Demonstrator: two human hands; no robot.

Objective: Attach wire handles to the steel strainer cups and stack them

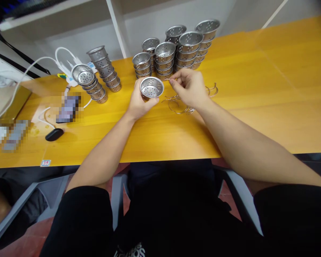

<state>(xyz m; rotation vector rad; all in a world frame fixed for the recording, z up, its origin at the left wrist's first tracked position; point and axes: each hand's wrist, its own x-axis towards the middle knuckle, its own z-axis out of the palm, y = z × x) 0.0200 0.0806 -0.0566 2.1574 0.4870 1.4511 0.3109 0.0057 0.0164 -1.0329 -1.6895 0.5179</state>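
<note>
My left hand [139, 101] is wrapped round a small perforated metal strainer cup [152, 87], its open top facing up. Just to the right of the cup's rim, my right hand [188, 85] pinches a thin metal wire [167, 79] between thumb and forefinger. Most of that wire is hidden by the fingers. Beneath and beside my right hand lie several loose curved wire pieces [176, 107] on the yellow table [160, 135]. Behind both hands stand stacks of similar perforated cups [164, 59].
More cup stacks [107, 69] stand at the left, one leaning stack [89, 84] in front. Further left are a phone [69, 109], white cables, a power strip [72, 80] and a black oval object [54, 134]. A cardboard box [16, 101] sits at the far left, near a seated person's leg.
</note>
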